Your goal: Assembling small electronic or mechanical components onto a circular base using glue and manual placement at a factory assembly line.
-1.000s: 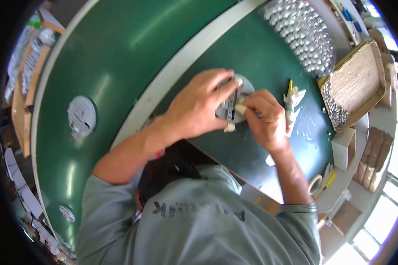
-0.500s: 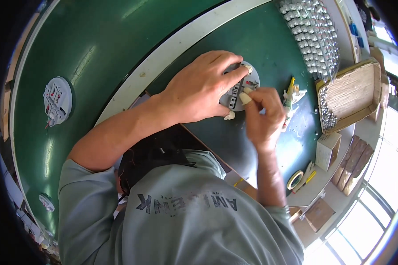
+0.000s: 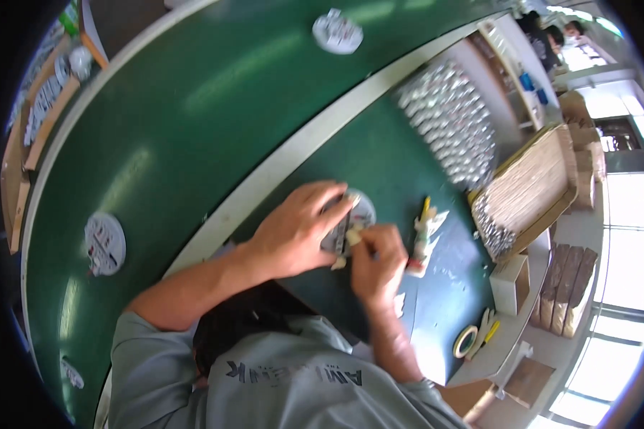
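A round white and grey disc (image 3: 358, 214) lies on the dark green work surface (image 3: 401, 171). My left hand (image 3: 293, 229) is cupped over the disc's left side and holds it down. My right hand (image 3: 376, 264) sits just below the disc, its fingertips pinched on a small pale piece (image 3: 352, 236) at the disc's lower edge. Most of the disc's face is hidden by my fingers. A white tube with a red end (image 3: 421, 247) lies just right of my right hand.
A wide green belt (image 3: 193, 107) with a pale rim curves past, carrying two more discs (image 3: 105, 243) (image 3: 336, 30). Rows of small silver parts (image 3: 451, 129), a cardboard tray (image 3: 537, 186), a white box (image 3: 511, 284), brown blocks (image 3: 569, 289) and a tape roll (image 3: 466, 342) stand to the right.
The view has swung, so the belt and its discs sit differently in the picture. Both hands stay on the same disc; my right fingertips remain pinched at its lower edge.
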The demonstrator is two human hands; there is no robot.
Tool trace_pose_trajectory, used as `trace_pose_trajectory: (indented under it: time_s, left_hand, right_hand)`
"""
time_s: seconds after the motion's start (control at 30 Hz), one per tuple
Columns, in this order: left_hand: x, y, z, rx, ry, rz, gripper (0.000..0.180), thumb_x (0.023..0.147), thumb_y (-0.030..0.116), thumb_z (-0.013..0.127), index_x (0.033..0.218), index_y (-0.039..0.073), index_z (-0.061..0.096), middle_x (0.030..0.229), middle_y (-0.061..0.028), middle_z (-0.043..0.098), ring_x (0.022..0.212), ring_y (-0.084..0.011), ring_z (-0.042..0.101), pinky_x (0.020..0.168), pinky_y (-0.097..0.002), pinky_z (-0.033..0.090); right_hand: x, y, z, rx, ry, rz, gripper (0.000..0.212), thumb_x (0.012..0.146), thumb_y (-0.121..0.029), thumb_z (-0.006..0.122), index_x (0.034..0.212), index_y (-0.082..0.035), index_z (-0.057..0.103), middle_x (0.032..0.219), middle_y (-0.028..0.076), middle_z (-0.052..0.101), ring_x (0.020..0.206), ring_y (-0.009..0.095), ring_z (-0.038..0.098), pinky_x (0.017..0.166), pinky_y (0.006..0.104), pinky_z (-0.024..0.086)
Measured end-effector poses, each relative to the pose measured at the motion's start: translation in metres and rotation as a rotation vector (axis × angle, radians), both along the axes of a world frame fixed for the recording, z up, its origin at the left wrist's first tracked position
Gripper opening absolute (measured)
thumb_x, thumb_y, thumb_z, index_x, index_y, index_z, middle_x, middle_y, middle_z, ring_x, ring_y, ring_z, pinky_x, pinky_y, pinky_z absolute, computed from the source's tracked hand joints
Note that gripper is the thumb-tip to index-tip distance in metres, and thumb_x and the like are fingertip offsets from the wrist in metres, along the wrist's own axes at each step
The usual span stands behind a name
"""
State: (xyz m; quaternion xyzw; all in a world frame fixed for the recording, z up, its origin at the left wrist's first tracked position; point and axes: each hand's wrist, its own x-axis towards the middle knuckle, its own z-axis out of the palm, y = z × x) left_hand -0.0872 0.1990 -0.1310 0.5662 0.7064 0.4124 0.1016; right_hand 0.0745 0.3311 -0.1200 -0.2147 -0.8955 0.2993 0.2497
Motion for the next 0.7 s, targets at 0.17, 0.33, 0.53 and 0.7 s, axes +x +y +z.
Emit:
trace_pose_trajectory:
  time_s: [0.17,0.33,0.53,0.7]
  left_hand:
    - [0.0,-0.005,0.0,0.037,0.016,0.021,0.088,0.071,0.028,0.098,0.144,-0.002,0.06,0.152,-0.0199,0.057,0.141,-0.0369,0.056,0.12,-0.048,0.047]
    - [-0.025,-0.008,0.026,-0.026,-0.774,-0.113,0.073,0.096,0.045,0.081,0.147,-0.001,0.057,0.139,-0.0182,0.069,0.124,-0.0323,0.071,0.1,-0.0423,0.061]
    - [-0.05,0.014,0.011,-0.075,-1.425,-0.118,0.08,0.113,0.068,0.023,0.144,0.002,0.058,0.103,-0.0164,0.081,0.075,-0.0291,0.081,0.051,-0.0292,0.059]
    - [-0.049,0.007,0.009,-0.124,-1.372,-0.097,0.085,0.11,0.074,0.028,0.135,0.0,0.062,0.096,-0.0157,0.08,0.071,-0.0265,0.079,0.053,-0.0291,0.058]
  right_hand:
    - [0.005,-0.001,0.018,-0.179,0.108,-0.072,0.026,0.083,0.008,0.075,0.107,-0.003,0.075,0.096,0.011,0.071,0.089,0.021,0.069,0.074,0.0335,0.055]
    - [0.09,0.164,0.035,0.374,0.008,-0.558,0.027,0.099,-0.011,0.066,0.123,-0.001,0.074,0.105,0.018,0.076,0.091,0.029,0.072,0.078,0.0411,0.057]
    - [0.158,0.34,0.008,0.414,-0.532,-0.593,0.048,0.1,-0.032,0.065,0.142,-0.01,0.065,0.112,0.023,0.078,0.105,0.043,0.074,0.093,0.0529,0.055]
    - [0.123,0.343,0.01,0.457,-0.467,-0.533,0.039,0.099,-0.03,0.067,0.131,-0.008,0.072,0.113,0.023,0.078,0.104,0.039,0.075,0.09,0.0495,0.057]
